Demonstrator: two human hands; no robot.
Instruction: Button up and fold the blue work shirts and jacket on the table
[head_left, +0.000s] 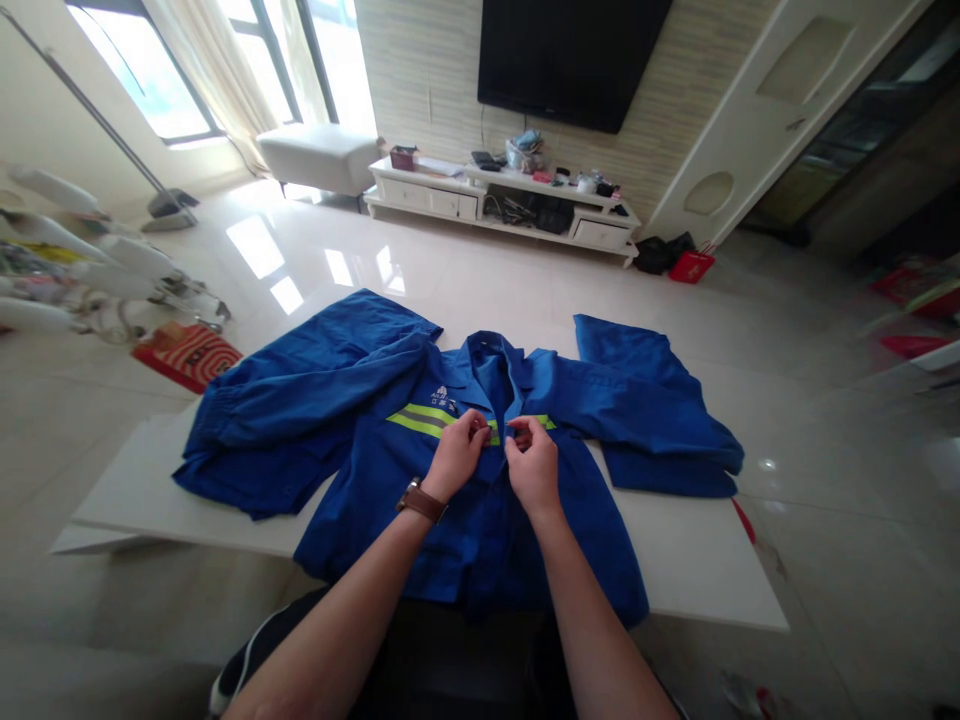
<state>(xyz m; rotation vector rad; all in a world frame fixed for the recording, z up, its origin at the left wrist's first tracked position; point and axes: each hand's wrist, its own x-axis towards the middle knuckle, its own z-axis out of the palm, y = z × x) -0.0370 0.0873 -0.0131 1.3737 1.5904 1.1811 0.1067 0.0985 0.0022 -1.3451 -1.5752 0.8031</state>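
Note:
A blue work jacket [390, 500] with a yellow-green reflective stripe across its chest lies spread over a white table, its collar away from me and its sleeves out to both sides. My left hand [459, 452], with a brown-strapped watch on the wrist, pinches the front edge at the stripe. Just right of the front opening, my right hand [532, 462] has its fingers bent together on the other front edge. The two hands are close but apart. More folded blue cloth [255, 450] lies under the left sleeve, and another blue piece [630, 350] under the right sleeve.
The white table [705, 560] shows at both sides of the jacket. A red box [187, 357] stands beyond its left edge, near a rack with white parts [127, 255]. Farther off are a low white cabinet [502, 205], a bench [322, 160] and a wall television [570, 60].

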